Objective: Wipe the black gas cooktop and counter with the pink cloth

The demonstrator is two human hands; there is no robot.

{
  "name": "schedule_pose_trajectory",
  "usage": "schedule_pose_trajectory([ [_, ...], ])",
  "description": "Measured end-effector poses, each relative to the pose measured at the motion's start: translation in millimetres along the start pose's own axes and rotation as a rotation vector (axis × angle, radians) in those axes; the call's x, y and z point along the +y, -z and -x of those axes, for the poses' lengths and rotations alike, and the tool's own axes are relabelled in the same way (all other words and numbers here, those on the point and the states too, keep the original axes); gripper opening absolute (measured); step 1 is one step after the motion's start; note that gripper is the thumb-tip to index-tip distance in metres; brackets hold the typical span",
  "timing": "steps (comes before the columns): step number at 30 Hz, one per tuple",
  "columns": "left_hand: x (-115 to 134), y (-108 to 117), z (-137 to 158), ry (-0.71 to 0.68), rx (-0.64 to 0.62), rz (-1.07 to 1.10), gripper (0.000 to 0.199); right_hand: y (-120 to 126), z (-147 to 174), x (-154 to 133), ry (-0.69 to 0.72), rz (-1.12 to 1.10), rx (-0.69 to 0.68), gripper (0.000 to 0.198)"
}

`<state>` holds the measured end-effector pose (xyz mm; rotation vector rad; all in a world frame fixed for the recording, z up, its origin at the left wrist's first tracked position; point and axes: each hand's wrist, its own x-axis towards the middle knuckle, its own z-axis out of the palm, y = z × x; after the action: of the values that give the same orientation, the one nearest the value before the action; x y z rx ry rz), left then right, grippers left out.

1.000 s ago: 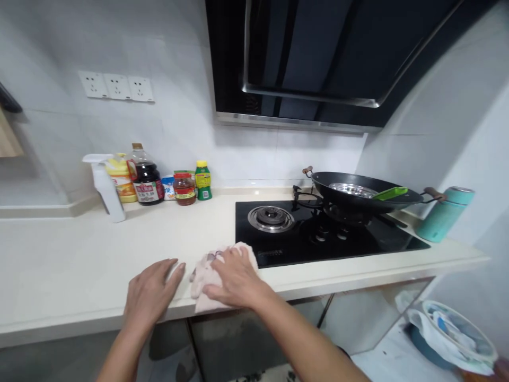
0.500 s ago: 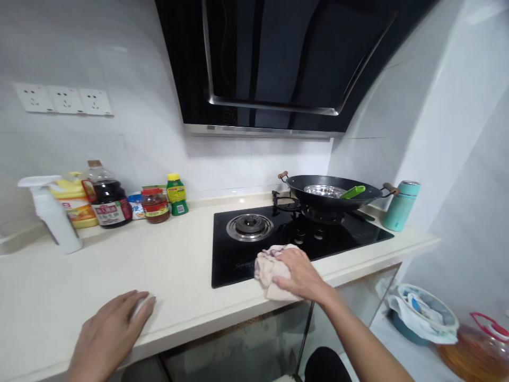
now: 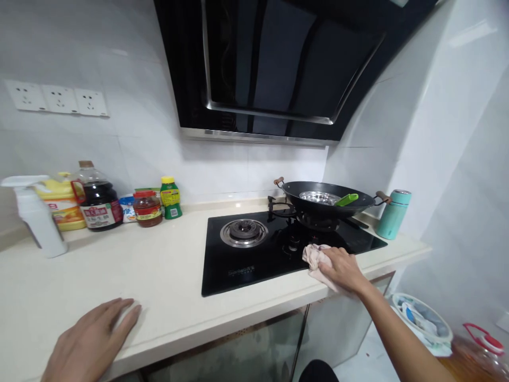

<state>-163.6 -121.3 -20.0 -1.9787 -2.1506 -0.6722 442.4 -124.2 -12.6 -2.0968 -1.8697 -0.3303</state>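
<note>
My right hand (image 3: 342,269) is closed on a crumpled pale pink cloth (image 3: 316,260), pressed on the front edge of the black glass gas stove (image 3: 234,278). Part of the cloth hangs over onto the cream countertop (image 3: 167,270). My left hand (image 3: 89,337) rests on the counter near its front edge, fingers stretched out and holding nothing. The left burner (image 3: 244,232) of the stove is bare. Over the right burner sits a black wok (image 3: 330,204) with wooden handles, holding a shiny metal dish (image 3: 318,198) and a green-handled utensil (image 3: 347,200).
A white spray bottle (image 3: 40,217), a dark sauce bottle (image 3: 99,204), a red-lidded jar (image 3: 147,208) and a green bottle (image 3: 170,199) line the left back. A teal flask (image 3: 393,215) stands right of the wok. Overhead is a range hood (image 3: 270,69). A lined bin (image 3: 423,321) is at floor level.
My right hand has slid the cloth rightward along the stove's front edge. The camera view has turned slightly right. My left hand stays resting on the counter.
</note>
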Motion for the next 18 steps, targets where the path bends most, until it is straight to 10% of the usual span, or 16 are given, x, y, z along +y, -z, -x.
schedule_pose_trajectory([
  [10, -1, -1, -1, 0.014, -0.023, -0.035, 0.051, -5, -30, -50, -0.004, 0.055, 0.005, 0.043],
  [18, -6, -1, -3, -0.006, -0.121, -0.05, 0.071, 2, -18, 24, -0.022, 0.062, -0.071, 0.044],
])
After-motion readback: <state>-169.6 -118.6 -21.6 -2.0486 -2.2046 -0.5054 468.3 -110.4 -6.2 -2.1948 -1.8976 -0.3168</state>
